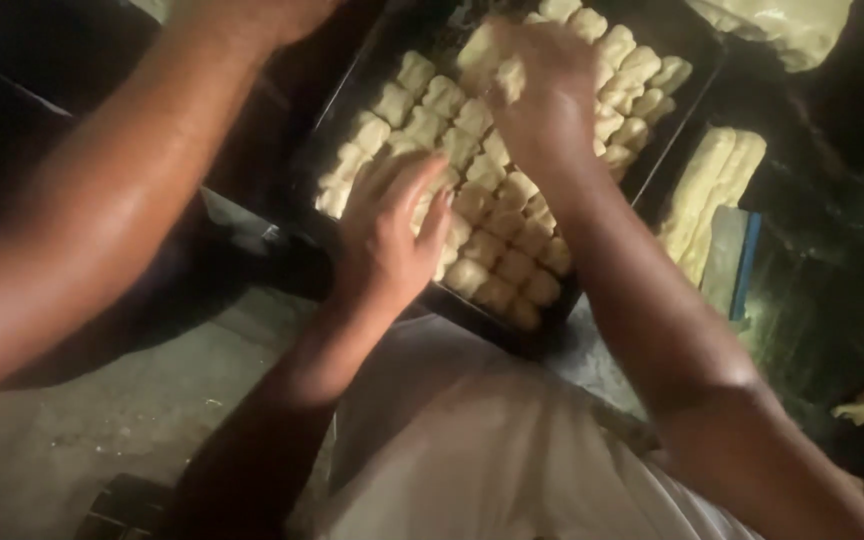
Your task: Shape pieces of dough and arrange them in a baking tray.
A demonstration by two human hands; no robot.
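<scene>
A dark rectangular baking tray lies on the counter, its long axis running on a diagonal from the lower middle of the view up toward the upper right, with one short end nearest the person's white-clad body. Rows of pale dough pieces fill the tray, packed side by side and touching, and the rows follow the same diagonal. The left hand hovers palm-down over the near rows, fingers spread fairly wide and pointing up the tray; whether they press the dough cannot be told. The right hand is over the far half of the tray, its fingers curled around a small lump of dough held above the rows. A second person's bare forearm crosses the left side of the view, slanting from the lower left toward the top centre, apart from both hands. To the right of the tray lies a ridged slab of dough, its long axis roughly parallel to the tray's, beside a flat blue-edged board. More dough sits at the upper right corner.
</scene>
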